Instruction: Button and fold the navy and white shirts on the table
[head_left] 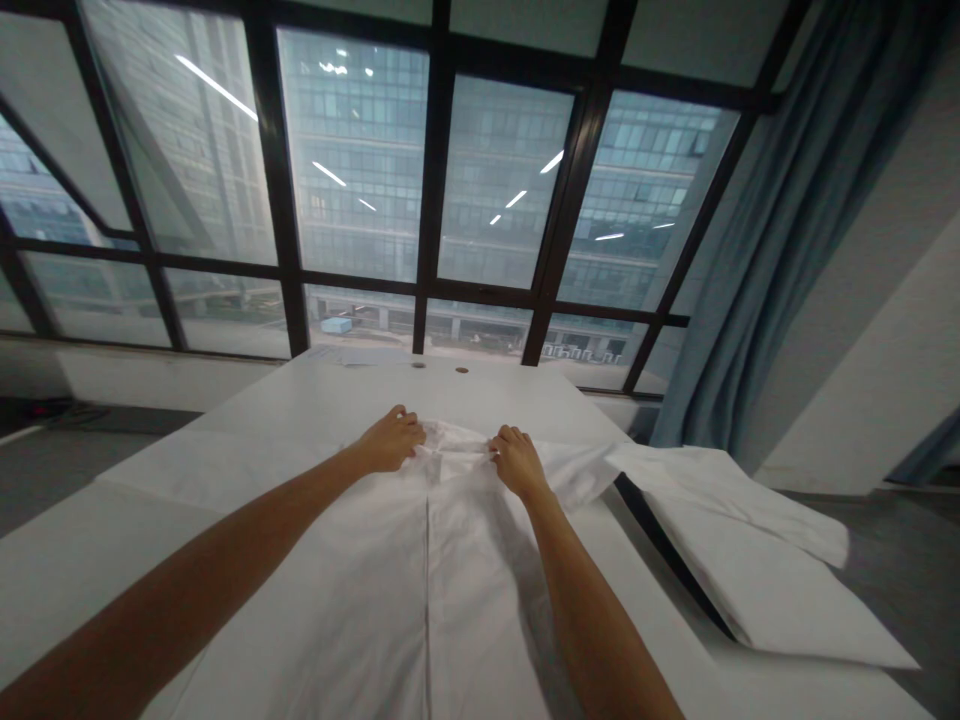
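Observation:
A white garment (390, 580) with a long seam down its middle lies spread over the white table (247, 410). At the left side of its collar area, my left hand (392, 440) is closed on the cloth. My right hand (517, 460) pinches the same garment at the right side of that area, a short way from my left hand. A sleeve of the cloth stretches out to the right beyond my right hand. The fingertips of both hands are partly hidden in the fabric.
At the right, a folded white cloth (765, 560) with a dark underside rests on the table and overhangs its edge. Two small round discs (462, 370) and some papers (367, 356) are at the far edge. Behind stand dark-framed windows and a blue curtain (780, 240).

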